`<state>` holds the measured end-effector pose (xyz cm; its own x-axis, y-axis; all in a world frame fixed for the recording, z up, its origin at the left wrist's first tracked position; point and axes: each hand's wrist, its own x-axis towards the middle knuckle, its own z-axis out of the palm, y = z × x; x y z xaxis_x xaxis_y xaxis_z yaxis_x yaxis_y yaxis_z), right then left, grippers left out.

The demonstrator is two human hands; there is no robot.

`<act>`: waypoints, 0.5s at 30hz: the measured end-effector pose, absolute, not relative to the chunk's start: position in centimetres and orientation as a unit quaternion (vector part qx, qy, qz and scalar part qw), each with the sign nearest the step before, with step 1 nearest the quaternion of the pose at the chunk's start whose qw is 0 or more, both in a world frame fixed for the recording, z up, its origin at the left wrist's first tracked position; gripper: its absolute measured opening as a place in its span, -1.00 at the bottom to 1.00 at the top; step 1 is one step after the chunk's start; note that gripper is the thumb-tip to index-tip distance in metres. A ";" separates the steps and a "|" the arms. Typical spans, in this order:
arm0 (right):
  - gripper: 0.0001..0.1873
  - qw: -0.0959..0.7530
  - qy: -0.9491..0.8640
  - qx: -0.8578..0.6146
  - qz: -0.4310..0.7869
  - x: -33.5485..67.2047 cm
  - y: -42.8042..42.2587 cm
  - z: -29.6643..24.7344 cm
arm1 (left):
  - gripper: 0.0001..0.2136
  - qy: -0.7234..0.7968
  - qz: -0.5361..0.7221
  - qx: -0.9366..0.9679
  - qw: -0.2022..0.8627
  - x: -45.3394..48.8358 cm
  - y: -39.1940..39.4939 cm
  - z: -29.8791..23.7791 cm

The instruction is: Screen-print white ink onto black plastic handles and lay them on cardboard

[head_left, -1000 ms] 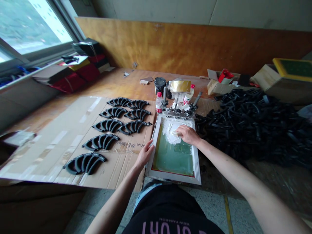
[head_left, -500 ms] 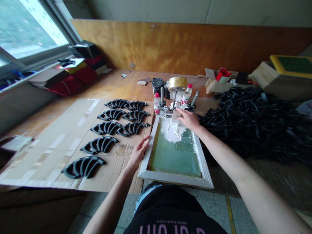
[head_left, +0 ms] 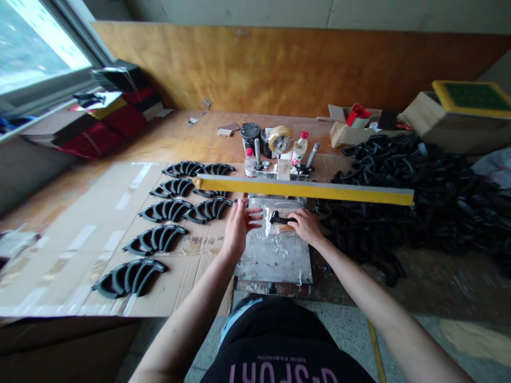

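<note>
The printing screen frame (head_left: 303, 190) is tipped up on its far hinge, and I see it edge-on as a long yellow bar. Under it lies a metal base plate (head_left: 275, 255) with a small black curved plastic part (head_left: 279, 218) on it. My right hand (head_left: 305, 226) grips the right end of that part with closed fingers. My left hand (head_left: 238, 229) hovers at the plate's left edge, fingers stretched out and holding nothing.
Rows of black curved parts (head_left: 159, 213) lie on flattened cardboard (head_left: 80, 239) to the left. A big heap of black parts (head_left: 419, 197) fills the right. Bottles, a black jar and a tape roll (head_left: 280, 141) stand behind the screen clamps. Boxes sit far right.
The screen frame swung up from flat to raised, uncovering the base plate. My right hand left the white ink and dropped to the black part; my left hand let go of the frame.
</note>
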<state>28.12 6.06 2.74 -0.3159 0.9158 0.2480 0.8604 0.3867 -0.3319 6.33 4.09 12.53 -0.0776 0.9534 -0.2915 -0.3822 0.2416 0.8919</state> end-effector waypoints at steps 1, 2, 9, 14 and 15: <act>-0.88 0.216 -0.797 -0.560 0.070 27.0 5.2 3.1 | -0.44 0.507 0.485 0.271 0.659 7.0 2.8 11.0; -0.89 0.229 -0.795 -0.557 0.072 25.9 4.1 3.5 | -0.44 0.515 0.430 0.253 0.697 7.6 1.4 9.6; -0.83 0.161 -0.883 -0.423 0.125 27.4 0.2 4.7 | -0.54 0.632 0.344 0.276 0.637 1.9 -3.1 2.5; -0.78 -0.087 -0.710 -0.686 0.134 37.9 1.4 2.7 | -0.52 0.787 0.181 0.354 0.471 -7.8 -2.8 -1.9; -0.67 -0.133 -0.687 -0.698 0.150 39.0 1.3 2.1 | -0.52 0.795 0.137 0.372 0.459 -8.7 -3.0 -2.5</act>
<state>39.00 1.27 2.11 0.0104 0.9199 -0.3919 0.9996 -0.0203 -0.0210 -8.72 -2.96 -2.49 -0.3020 0.7171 -0.6281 0.4656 0.6859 0.5592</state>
